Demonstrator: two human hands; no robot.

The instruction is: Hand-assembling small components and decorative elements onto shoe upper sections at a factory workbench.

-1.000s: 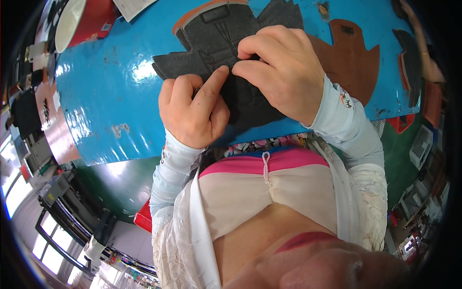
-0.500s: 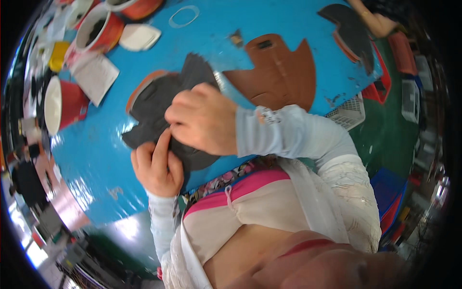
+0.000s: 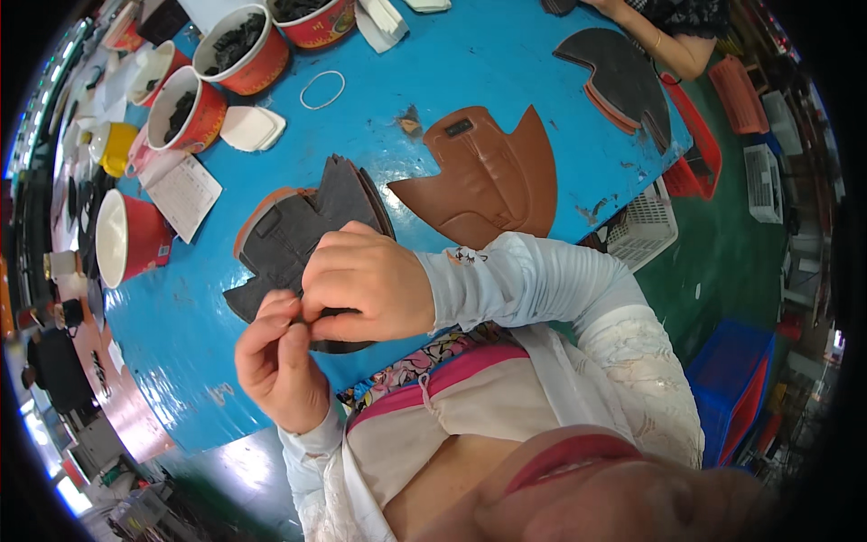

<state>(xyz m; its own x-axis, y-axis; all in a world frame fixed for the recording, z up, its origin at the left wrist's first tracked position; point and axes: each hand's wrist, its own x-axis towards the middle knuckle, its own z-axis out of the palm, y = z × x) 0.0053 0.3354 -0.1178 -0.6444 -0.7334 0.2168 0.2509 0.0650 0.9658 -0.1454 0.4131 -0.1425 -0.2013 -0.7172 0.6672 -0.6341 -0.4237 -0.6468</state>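
Observation:
My left hand [image 3: 282, 366] and my right hand [image 3: 375, 285] meet fingertip to fingertip over the near part of a stack of dark grey cut leather pieces [image 3: 284, 242]. Both are closed in a pinch. A small dark bit seems to show between the fingertips, too small and covered to name. The stack lies on the blue table, with jagged outlines and an orange-brown edge at its far left; my right hand and forearm hide part of it. Beyond my right wrist, a brown leather piece [image 3: 510, 172] of similar shape lies flat, a small black patch [image 3: 459, 128] on it.
Red and white tubs [image 3: 242, 56], some with black scraps, line the far left, near a written sheet [image 3: 183, 194] and white pads [image 3: 251, 128]. At the far right lie more dark pieces [image 3: 623, 77], near another person's arm [image 3: 682, 54]. Crates [image 3: 646, 226] stand beside the table.
My fingers have come off the leather stack and now pinch together just above its near part. My left hand has turned, its thumb and fingertips meeting. The whole view has shifted slightly.

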